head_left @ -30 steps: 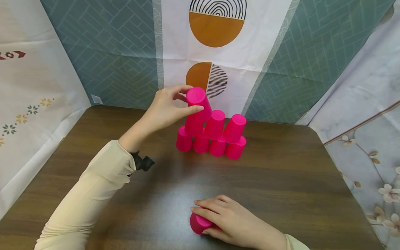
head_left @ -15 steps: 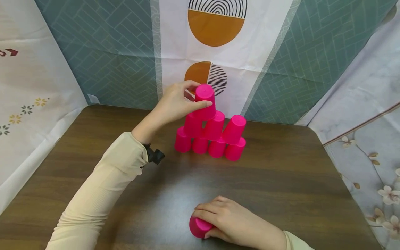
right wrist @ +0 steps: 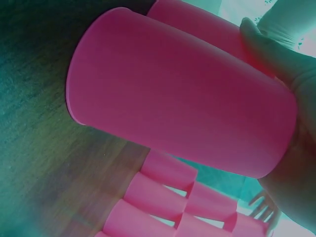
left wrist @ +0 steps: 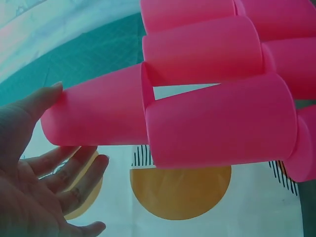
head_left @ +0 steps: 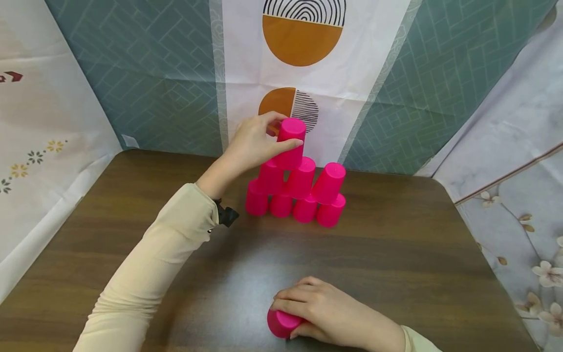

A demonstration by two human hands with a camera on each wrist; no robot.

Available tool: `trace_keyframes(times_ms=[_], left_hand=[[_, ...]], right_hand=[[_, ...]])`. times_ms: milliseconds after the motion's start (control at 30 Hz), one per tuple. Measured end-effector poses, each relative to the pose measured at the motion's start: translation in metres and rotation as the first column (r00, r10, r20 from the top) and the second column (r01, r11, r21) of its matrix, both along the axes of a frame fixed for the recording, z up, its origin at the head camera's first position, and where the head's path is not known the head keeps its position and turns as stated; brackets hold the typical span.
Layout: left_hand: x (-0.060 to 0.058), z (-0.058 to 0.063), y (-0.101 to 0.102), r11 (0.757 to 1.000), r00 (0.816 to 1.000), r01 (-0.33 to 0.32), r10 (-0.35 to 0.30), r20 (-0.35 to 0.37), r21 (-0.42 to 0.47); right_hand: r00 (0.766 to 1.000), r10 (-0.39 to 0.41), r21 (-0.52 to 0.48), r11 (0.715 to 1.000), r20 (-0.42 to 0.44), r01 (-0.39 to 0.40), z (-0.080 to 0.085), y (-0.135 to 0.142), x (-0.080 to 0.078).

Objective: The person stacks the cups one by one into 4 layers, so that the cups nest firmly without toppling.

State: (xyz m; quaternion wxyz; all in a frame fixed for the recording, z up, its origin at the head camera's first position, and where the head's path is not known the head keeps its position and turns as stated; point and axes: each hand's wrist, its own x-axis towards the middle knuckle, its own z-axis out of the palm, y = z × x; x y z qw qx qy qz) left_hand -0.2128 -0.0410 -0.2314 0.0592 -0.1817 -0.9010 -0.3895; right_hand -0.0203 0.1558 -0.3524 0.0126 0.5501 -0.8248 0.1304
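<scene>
In the head view, my left hand (head_left: 254, 142) holds an upside-down pink plastic cup (head_left: 292, 128) between thumb and fingers. That cup stands over the left and middle cups of a row of three cups (head_left: 301, 178), which rests on a bottom row of several cups (head_left: 281, 206). The left wrist view has the held cup (left wrist: 101, 108) touching the row beneath. Near the front of the table, my right hand (head_left: 318, 313) grips another upside-down pink cup (head_left: 280, 323). A second cup (right wrist: 202, 29) shows beside it in the right wrist view, by the thumb; its far part is hidden.
The brown wooden table (head_left: 396, 274) carries the cup stack toward its back edge. A patterned cloth (head_left: 176, 88) hangs close behind the stack. Light cloths (head_left: 506, 195) stand along both sides.
My left hand has moved right with its cup, from above the left cup to over the gap between the left and middle cups. My right hand has shifted only slightly on its cup.
</scene>
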Motion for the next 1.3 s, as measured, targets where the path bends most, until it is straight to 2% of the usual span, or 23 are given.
trace_keyframes(times_ms=[333,567,767,1067,1167,1300], left_hand=[[-0.001,-0.009,0.003,0.988,0.999,0.04,-0.042,0.015,0.146],[0.0,-0.012,0.002,0.985,0.998,0.047,-0.052,0.026,0.164],[0.001,-0.015,0.003,0.984,0.997,0.052,-0.061,0.05,0.169],[0.004,-0.016,0.002,0.981,0.997,0.055,-0.064,0.038,0.186],[0.008,-0.017,-0.001,0.981,0.998,0.047,-0.051,0.02,0.19],[0.02,-0.018,-0.009,0.986,0.997,0.018,-0.005,-0.08,0.165]], right_hand=[[1.0,-0.016,-0.037,0.999,0.004,0.016,-0.004,0.002,0.001],[1.0,-0.008,-0.042,0.999,-0.009,0.007,-0.006,0.002,0.0],[0.999,0.003,-0.07,0.998,-0.053,-0.007,-0.008,0.004,0.001],[0.996,0.028,-0.076,0.997,-0.082,-0.034,-0.008,0.005,-0.003],[0.993,0.044,-0.089,0.995,-0.106,-0.054,-0.007,0.006,-0.004],[0.993,0.041,-0.177,0.982,-0.107,-0.059,0.002,0.008,-0.007]])
